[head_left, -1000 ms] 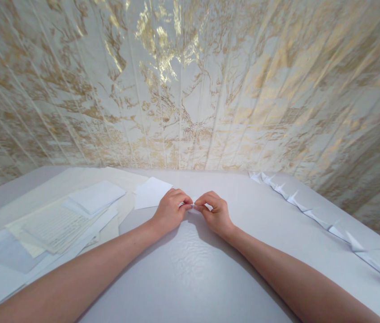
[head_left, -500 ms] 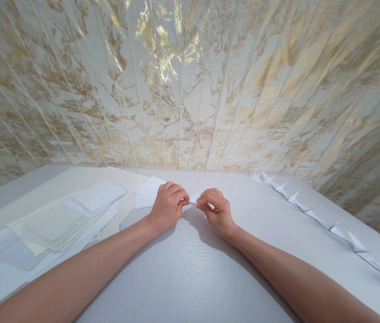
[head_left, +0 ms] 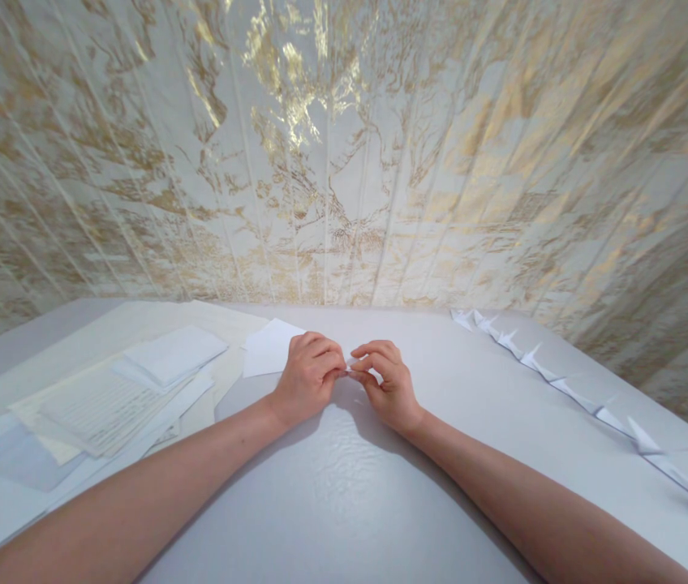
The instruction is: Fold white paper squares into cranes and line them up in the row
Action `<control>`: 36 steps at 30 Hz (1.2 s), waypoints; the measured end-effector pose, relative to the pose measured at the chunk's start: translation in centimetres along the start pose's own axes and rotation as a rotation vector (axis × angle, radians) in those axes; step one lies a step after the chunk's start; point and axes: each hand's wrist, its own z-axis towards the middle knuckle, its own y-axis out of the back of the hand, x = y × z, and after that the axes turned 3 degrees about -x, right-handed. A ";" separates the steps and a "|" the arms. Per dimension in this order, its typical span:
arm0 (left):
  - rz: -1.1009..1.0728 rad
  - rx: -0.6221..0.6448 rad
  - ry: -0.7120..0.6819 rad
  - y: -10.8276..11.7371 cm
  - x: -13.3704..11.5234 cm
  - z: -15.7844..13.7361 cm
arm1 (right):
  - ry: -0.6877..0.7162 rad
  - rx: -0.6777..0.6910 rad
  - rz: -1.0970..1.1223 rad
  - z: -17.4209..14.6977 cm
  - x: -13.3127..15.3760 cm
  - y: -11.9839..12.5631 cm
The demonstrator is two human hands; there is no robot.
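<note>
Between my two hands, just above the white table [head_left: 344, 503], is a small folded piece of white paper [head_left: 350, 369], mostly hidden by the fingers. My left hand [head_left: 313, 369] pinches its left end, thumb against fingertips. From the other side my right hand [head_left: 385, 381] grips the right end between thumb and fingers, the upper fingers curved over it. Behind my left hand a white paper sheet [head_left: 268, 349] lies flat, partly covered by that hand. Along the right edge stands a row of several folded paper cranes [head_left: 642, 438].
On the left lie a stack of white paper [head_left: 177, 354], printed sheets [head_left: 104, 414] and a pale blue-grey sheet [head_left: 27, 454], overlapping on larger cream paper. A curtain with a gold pattern [head_left: 344, 162] hangs along the table's far edge.
My hands have come closer together, and less of the folded paper shows between them. The fingers of my right hand have lifted and spread a little.
</note>
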 end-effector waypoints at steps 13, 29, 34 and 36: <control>-0.213 -0.060 0.147 -0.5 0.2 -0.4 | -0.094 -0.027 0.003 -0.4 -0.6 -0.2; -0.393 0.036 0.567 0.0 0.3 0.4 | 0.205 -0.024 -0.197 0.0 -1.0 0.8; -0.479 0.048 0.509 0.4 0.0 0.6 | 0.322 0.063 -0.266 0.2 -0.8 1.1; -0.575 0.087 0.616 0.3 -0.1 0.6 | 0.368 0.079 -0.289 0.3 -0.7 1.2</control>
